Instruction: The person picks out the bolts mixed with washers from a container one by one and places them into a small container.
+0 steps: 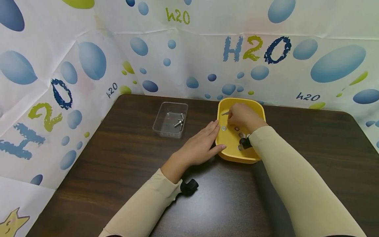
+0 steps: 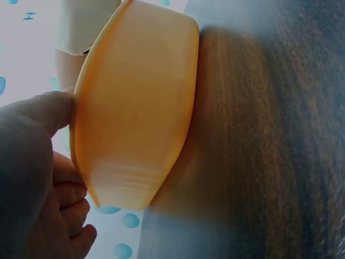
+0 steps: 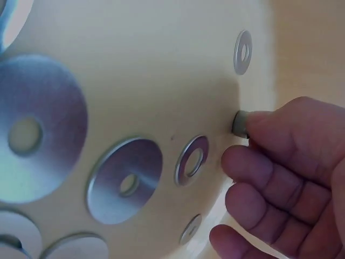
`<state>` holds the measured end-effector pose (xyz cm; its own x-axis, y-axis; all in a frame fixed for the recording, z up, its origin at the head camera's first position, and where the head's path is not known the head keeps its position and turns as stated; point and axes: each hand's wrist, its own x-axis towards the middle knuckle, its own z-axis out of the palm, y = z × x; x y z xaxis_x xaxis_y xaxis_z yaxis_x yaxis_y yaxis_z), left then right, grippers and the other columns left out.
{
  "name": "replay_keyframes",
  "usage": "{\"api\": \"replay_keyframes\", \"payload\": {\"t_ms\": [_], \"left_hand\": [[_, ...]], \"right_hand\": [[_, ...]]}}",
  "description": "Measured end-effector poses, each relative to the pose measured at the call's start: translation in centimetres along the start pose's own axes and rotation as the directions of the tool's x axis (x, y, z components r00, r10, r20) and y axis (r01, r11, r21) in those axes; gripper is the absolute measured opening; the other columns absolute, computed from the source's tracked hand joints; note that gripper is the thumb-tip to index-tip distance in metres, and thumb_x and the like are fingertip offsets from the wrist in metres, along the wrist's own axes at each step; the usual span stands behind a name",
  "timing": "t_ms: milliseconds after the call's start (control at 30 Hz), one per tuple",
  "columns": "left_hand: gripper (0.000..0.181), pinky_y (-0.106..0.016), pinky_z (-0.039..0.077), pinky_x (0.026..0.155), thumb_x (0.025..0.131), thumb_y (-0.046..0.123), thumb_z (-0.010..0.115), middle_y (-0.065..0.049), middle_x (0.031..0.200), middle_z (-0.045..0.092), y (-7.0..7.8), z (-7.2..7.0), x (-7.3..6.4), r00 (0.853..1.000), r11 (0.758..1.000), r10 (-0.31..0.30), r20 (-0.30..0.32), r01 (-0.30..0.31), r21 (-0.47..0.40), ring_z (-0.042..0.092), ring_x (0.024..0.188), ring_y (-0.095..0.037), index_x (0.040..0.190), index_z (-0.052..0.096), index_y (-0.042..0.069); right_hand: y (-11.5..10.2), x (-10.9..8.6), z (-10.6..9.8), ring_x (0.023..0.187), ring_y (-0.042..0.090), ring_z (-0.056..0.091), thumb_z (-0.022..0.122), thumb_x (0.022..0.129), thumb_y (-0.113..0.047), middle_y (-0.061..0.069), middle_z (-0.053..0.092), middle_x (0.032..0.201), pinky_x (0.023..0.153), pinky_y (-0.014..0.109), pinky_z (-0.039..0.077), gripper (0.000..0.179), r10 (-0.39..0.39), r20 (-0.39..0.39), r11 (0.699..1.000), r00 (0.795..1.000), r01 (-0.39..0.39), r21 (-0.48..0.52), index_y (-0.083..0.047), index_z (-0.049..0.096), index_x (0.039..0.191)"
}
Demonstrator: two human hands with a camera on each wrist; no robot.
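The yellow tray [image 1: 240, 159] holds several metal washers. My right hand [image 1: 244, 117] reaches into its far part, fingers curled, beside a thin bolt [image 1: 225, 113] that shows at the fingertips. From the right wrist, the thumb and curled fingers of that hand [image 3: 291, 156] show around a short grey metal end [image 3: 240, 124], pinched at the thumb tip; the rest of it is hidden. A small washer [image 3: 192, 160] lies close by. My left hand [image 1: 199, 144] rests against the tray's left side, fingers straight along the rim, thumb at the near corner.
To the left of the tray stands a clear plastic box [image 1: 162, 126] with several bolts [image 1: 179, 123] inside. Both are on a dark wooden table [image 1: 118, 158]. A white sheet printed with blue drops [image 1: 201, 52] rises behind the table and along its left side.
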<state>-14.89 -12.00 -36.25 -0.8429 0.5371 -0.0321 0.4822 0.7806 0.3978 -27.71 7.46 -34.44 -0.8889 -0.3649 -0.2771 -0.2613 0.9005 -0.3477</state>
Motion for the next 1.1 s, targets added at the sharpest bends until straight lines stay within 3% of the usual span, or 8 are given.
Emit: {"api": "replay_keyframes", "payload": {"t_ms": [167,367,567,667,800,1100], "left_hand": [[0.08,-0.036,0.015,0.123,0.101,0.059,0.035,-0.004,0.167,0.003,0.2,-0.1,0.1,1.0,1.0,-0.001,-0.003,0.001,0.003,0.002,0.153,-0.016,0.159,0.011,0.01],[0.078,-0.036,0.014,0.124,0.102,0.057,0.036,-0.005,0.167,0.005,0.4,-0.2,0.0,1.0,1.0,-0.009,-0.012,0.009,0.01,0.002,0.153,-0.016,0.158,0.014,0.008],[0.078,-0.035,0.014,0.124,0.102,0.056,0.037,-0.006,0.167,0.007,0.3,-0.1,0.1,1.0,1.0,-0.003,-0.027,0.003,0.018,0.005,0.154,-0.018,0.157,0.017,0.006],[0.078,-0.035,0.013,0.124,0.102,0.057,0.037,-0.006,0.166,0.008,0.2,0.0,0.1,0.999,1.0,0.0,-0.037,0.001,0.028,0.005,0.154,-0.018,0.158,0.017,0.007],[0.078,-0.035,0.013,0.124,0.102,0.056,0.037,-0.007,0.166,0.011,0.0,-0.2,-0.1,0.998,0.999,0.009,-0.066,-0.007,0.034,0.006,0.154,-0.019,0.157,0.018,0.005],[0.076,-0.036,0.013,0.124,0.101,0.055,0.041,-0.004,0.166,0.014,-0.6,-1.4,-0.9,0.992,0.999,-0.035,-0.12,0.035,-0.006,0.006,0.153,-0.016,0.157,0.021,0.008]], "right_hand": [[-0.3,-0.1,-0.4,0.072,0.023,0.061,0.066,0.091,-0.017,0.006,0.069,0.078,0.072,0.034,0.052,0.014,-0.003,0.006,0.999,1.0,0.003,-0.035,-0.006,0.076,0.092],[-0.3,-0.2,-1.3,0.087,0.026,0.066,0.064,0.095,-0.024,0.011,0.073,0.098,0.089,0.043,0.055,0.025,-0.011,-0.045,0.999,0.999,0.013,0.052,-0.005,0.074,0.107],[-0.5,-0.4,-2.1,0.089,0.027,0.063,0.062,0.095,-0.03,0.011,0.071,0.105,0.082,0.041,0.057,0.03,0.007,-0.126,0.995,0.992,0.005,0.097,-0.007,0.073,0.111],[-0.8,-0.7,-2.2,0.086,0.027,0.062,0.061,0.095,-0.032,0.01,0.07,0.103,0.078,0.039,0.057,0.03,-0.01,-0.184,0.995,0.983,0.028,0.097,-0.008,0.073,0.11],[-1.4,-1.0,-2.2,0.093,0.026,0.063,0.06,0.097,-0.032,0.01,0.071,0.108,0.084,0.042,0.056,0.031,-0.059,-0.259,0.992,0.964,0.087,0.095,-0.008,0.072,0.114],[-3.4,-1.4,-2.4,0.106,0.028,0.064,0.061,0.097,-0.033,0.01,0.071,0.116,0.092,0.044,0.055,0.034,-0.157,-0.315,0.98,0.936,0.187,0.066,-0.01,0.071,0.12]]}}
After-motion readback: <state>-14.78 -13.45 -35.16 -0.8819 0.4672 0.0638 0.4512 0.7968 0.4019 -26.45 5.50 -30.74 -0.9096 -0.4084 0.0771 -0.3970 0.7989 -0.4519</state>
